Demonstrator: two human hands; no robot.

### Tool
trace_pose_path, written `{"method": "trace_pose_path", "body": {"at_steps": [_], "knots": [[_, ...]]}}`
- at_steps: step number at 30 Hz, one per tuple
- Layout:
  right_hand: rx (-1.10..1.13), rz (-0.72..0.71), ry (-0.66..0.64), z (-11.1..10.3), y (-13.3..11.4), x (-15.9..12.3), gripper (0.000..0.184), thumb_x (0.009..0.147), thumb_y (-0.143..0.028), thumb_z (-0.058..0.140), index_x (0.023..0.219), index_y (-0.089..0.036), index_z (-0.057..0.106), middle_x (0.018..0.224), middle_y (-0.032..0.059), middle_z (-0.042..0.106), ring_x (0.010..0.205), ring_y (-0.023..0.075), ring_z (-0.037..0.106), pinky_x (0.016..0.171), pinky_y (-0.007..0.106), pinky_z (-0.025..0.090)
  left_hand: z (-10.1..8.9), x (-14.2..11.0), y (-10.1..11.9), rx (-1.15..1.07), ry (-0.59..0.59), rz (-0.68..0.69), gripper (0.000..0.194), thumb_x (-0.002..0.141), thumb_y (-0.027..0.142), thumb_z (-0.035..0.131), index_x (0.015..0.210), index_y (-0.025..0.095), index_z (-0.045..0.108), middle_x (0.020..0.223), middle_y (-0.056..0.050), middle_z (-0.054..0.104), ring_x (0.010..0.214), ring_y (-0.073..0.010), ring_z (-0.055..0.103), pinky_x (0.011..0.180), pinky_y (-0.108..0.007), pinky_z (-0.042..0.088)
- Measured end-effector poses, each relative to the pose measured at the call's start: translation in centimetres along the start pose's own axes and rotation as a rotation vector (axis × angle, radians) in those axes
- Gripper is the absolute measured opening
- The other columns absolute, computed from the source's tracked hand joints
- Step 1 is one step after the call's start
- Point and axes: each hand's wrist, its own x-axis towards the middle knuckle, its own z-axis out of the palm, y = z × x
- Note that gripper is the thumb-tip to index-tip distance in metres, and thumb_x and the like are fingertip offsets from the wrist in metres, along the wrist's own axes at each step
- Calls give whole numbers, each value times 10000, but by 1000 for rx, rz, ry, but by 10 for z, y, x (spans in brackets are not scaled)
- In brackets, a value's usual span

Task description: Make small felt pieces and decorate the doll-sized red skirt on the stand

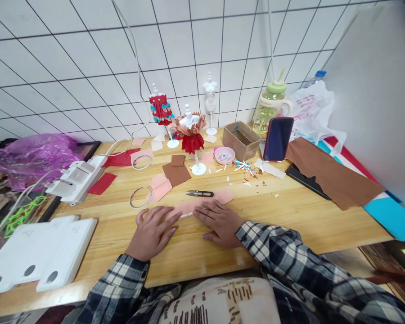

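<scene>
A strip of pink crepe paper [185, 208] lies flat on the wooden table, with a narrow white band along its near edge. My left hand [154, 229] rests at the strip's left end, fingers stretched out and apart. From the right, my right hand [219, 222] lies flat over the strip, its fingers extended. Both hands press on the paper without gripping it. Just beyond them, black thread snips [200, 193] rest on the pink paper. Behind these stands a small white dress form [193, 144] wearing a red skirt and a brownish-pink ruffled collar.
Brown paper [177, 174], red paper [102, 183] and tape rolls [141, 197] lie beyond my hands. A pink bowl [224, 155], cardboard box [242, 140], propped phone [278, 139] and green-lidded bottle [273, 103] stand further back. A power strip [84, 180] sits left.
</scene>
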Motion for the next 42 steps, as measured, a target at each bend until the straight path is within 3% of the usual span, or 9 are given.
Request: {"method": "trace_pose_path", "body": {"at_steps": [4, 18, 22, 25, 31, 34, 37, 40, 42], "knots": [[0, 8, 33, 0, 3, 0, 805, 886, -546, 458, 1537, -184, 154, 1592, 76, 187, 1461, 274, 127, 1170, 536, 26, 1, -1, 0, 31, -27, 22, 333, 898, 313, 546, 1190, 447, 634, 1300, -24, 609, 1178, -290, 510, 984, -524, 224], [11, 52, 35, -3, 2, -1, 746, 888, -541, 457, 1513, -189, 255, 1570, 103, 260, 1442, 285, 190, 1171, 528, 92, 2, -2, -16, 1, 16, 34, 338, 885, 373, 557, 1213, 416, 627, 1258, -44, 620, 1169, -280, 518, 998, -488, 234], [-1, 12, 120, -9, 1, -1, 687, 904, -486, 460, 1506, -215, 273, 1573, 75, 260, 1446, 252, 186, 1184, 491, 74, 0, -5, -36, -10, 102, -303, 464, 918, 372, 457, 1363, 249, 498, 1245, -126, 606, 1160, -294, 519, 938, -461, 323], [2, 38, 177, -10, 3, -1, 631, 901, -424, 472, 1471, -187, 339, 1548, 85, 317, 1423, 248, 235, 1176, 479, 109, -1, -11, -58, 58, 63, -577, 395, 892, 427, 487, 1216, 230, 599, 1189, -133, 618, 1113, -325, 535, 888, -472, 355], [11, 152, 279, -7, 10, 1, 437, 877, -285, 496, 1298, -176, 530, 1350, 119, 543, 1211, 260, 460, 1058, 449, 299, -2, -15, -77, -19, 11, -677, 264, 916, 372, 423, 899, 198, 621, 975, -112, 673, 996, -313, 573, 826, -474, 367], [29, 205, 263, -5, 10, 4, 335, 880, -264, 498, 1191, -186, 596, 1207, 99, 626, 1087, 246, 523, 989, 427, 352, -9, -6, -65, -136, 305, -821, 219, 931, 348, 407, 938, 182, 550, 858, -88, 673, 885, -269, 613, 812, -437, 412], [34, 189, 250, -5, 7, 6, 324, 870, -261, 520, 1176, -191, 602, 1194, 90, 632, 1081, 244, 523, 970, 416, 364, -20, 12, -36, -394, 625, -778, 185, 956, 346, 414, 1060, 198, 452, 751, -1, 633, 777, -184, 630, 791, -348, 451], [33, 190, 314, -6, 5, 5, 304, 884, -262, 511, 1164, -195, 611, 1189, 92, 635, 1073, 236, 524, 966, 406, 367, -23, 37, 2, -602, 701, -646, 182, 966, 340, 411, 1083, 206, 448, 658, 51, 536, 628, -136, 578, 699, -287, 465], [35, 203, 387, -8, 6, 4, 268, 904, -261, 490, 1125, -198, 629, 1166, 90, 642, 1059, 224, 527, 959, 391, 371, -18, 51, 23, -638, 622, -563, 216, 968, 312, 404, 1144, 200, 459, 669, 41, 557, 618, -134, 566, 671, -278, 462]]}}
